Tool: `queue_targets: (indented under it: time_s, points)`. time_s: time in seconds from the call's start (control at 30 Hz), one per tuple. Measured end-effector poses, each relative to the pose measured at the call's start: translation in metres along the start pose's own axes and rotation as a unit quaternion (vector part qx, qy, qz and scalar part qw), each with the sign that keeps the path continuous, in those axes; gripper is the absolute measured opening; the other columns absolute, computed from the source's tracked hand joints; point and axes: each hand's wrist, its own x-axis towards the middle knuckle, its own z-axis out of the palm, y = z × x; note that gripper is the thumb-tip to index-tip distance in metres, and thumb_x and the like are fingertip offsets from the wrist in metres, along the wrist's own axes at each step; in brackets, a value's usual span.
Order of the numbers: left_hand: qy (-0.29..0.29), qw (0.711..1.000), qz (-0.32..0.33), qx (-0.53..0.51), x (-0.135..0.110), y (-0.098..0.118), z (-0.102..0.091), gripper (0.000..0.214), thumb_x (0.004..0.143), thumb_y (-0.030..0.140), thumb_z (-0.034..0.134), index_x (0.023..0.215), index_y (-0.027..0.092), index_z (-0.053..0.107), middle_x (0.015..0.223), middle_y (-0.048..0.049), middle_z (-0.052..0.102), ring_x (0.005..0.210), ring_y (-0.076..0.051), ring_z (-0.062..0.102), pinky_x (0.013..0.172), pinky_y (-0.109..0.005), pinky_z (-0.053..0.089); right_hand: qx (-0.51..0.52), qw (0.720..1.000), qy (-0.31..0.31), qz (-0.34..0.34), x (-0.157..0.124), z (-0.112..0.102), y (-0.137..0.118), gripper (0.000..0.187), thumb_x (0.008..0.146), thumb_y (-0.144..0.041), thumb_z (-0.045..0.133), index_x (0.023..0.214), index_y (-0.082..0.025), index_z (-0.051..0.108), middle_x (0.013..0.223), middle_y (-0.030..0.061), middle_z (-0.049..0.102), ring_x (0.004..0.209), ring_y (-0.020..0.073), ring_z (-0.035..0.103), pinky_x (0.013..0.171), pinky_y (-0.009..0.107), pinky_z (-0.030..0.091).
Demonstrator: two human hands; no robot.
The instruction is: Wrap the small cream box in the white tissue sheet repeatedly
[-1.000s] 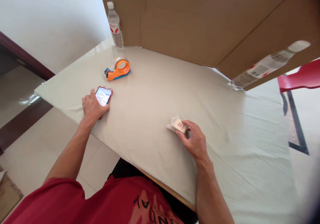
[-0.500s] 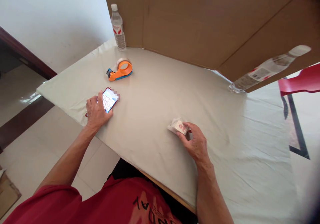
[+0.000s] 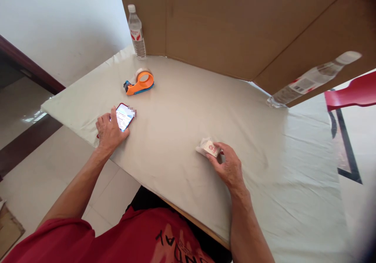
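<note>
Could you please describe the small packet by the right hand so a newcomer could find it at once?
On the cloth-covered table, a cardboard sheet stands along the far side. Toward the near edge, right of the middle, the right hand holds a small packet. It is white and crumpled with a red print, unlike the flat, lit phone under the left hand.

the tape dispenser (image 3: 140,82) was orange with a blue edge; the phone (image 3: 123,116) had a red case; the small packet (image 3: 210,147) was white with red print; the cloth (image 3: 182,110) was pale grey-green.
</note>
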Motion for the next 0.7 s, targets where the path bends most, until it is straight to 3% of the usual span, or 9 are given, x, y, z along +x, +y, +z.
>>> queue_targets:
  time_s: [0.7]
  points:
    - [0.000, 0.998, -0.040, 0.052, 0.0081, -0.0101, 0.0036, 0.098, 0.075, 0.044, 0.066, 0.154, 0.004, 0.022, 0.123, -0.0254, 0.054, 0.113, -0.042, 0.050, 0.095, -0.052, 0.039, 0.002, 1.000, 0.001, -0.006, -0.0007, 0.0003, 0.0015, 0.036, 0.088, -0.040, 0.066, 0.118, -0.021, 0.061, 0.112, 0.0127, 0.070, 0.104, 0.0290, 0.067, 0.087, 0.047, 0.058]
